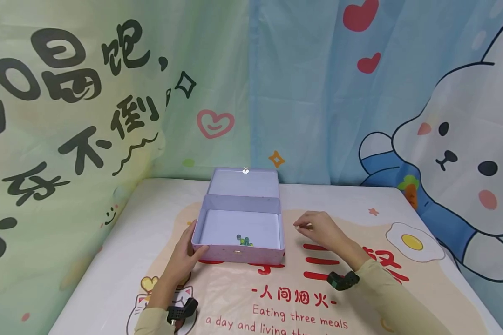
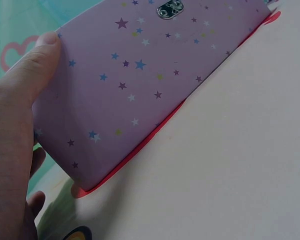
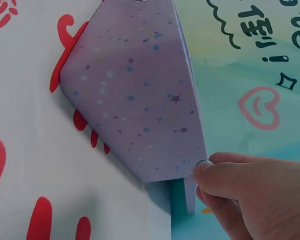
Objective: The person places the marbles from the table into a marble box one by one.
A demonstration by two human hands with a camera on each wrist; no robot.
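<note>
A lilac tin box (image 1: 239,255) with small stars printed on its sides stands on the table, its hinged lid (image 1: 244,182) thrown back. Several green and teal glass marbles (image 1: 245,241) lie inside by the front wall. My left hand (image 1: 183,258) grips the box at its front left corner; the thumb (image 2: 46,50) lies over the front rim and the other fingers are partly hidden behind the side. To the right of the box, above the table, my right hand (image 1: 322,229) pinches a small shiny round marble (image 3: 204,162), mostly covered by the fingertips.
A printed cloth (image 1: 318,316) with red lettering, a fried egg and a cat covers the table (image 1: 96,284). Behind it hangs a curtain (image 1: 293,93) with hearts and a white rabbit. A metal clasp (image 2: 170,9) sits on the box front.
</note>
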